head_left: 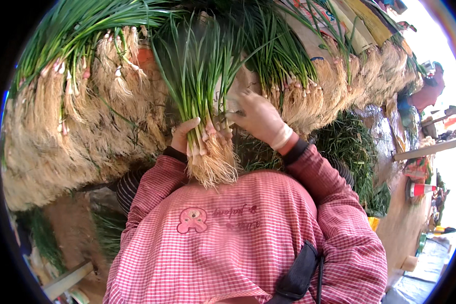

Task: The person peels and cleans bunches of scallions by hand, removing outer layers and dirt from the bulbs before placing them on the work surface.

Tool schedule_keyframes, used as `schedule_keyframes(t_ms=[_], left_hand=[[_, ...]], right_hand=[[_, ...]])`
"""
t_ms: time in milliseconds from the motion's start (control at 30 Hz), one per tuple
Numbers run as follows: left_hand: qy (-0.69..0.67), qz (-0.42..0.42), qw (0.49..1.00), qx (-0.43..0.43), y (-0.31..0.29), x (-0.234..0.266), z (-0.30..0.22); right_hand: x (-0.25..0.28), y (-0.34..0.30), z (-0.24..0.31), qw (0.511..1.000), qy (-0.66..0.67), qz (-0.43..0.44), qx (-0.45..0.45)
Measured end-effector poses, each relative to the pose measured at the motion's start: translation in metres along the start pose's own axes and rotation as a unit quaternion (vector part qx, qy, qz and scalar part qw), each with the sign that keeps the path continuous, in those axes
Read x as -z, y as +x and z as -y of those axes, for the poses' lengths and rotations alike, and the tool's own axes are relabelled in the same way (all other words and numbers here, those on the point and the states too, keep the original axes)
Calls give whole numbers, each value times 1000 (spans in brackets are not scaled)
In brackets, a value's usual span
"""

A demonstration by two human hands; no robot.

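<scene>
In front of my chest stands a bunch of green garlic [200, 101], leaves pointing away from me and pale hairy roots hanging toward me. My left hand [185, 134] is wrapped round its stems just above the pinkish bulbs, the thumb across the front. At the bunch's right side is my right hand [258, 119], in a thin pale glove, its fingers curled in and the thumb close to the stems. It is slightly blurred, and what lies between its fingertips cannot be made out.
More green garlic [68, 66] lies heaped at the left, roots toward me, with another pile [283, 66] right of the bunch. Cut green leaves [349, 147] are piled low at my right. Farther right stand a wooden bar [428, 148] and a red-and-white cone [421, 190].
</scene>
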State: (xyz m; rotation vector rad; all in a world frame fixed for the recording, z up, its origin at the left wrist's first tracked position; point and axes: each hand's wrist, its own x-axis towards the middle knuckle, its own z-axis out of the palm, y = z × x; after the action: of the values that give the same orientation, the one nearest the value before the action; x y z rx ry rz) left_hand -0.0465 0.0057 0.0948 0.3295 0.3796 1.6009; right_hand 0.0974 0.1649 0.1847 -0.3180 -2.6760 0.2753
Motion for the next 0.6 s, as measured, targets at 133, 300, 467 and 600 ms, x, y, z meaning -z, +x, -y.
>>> schedule_keyframes(t_ms=[133,300,467,600], left_hand=[[15,33,999,27,0,10,-11],[47,-8,998,44,-1,-8,-9],[19,39,997,59,1,4,-6],[44,-20,999,5,-2,-11,-2]], right_hand=[[-29,21,-2,980,-142,134,47],[-48,16,-18,983,-120,140,2],[-53,-17,-80,844,465,-55,-262],[-41,-39,-96,749,553,-81,-357]])
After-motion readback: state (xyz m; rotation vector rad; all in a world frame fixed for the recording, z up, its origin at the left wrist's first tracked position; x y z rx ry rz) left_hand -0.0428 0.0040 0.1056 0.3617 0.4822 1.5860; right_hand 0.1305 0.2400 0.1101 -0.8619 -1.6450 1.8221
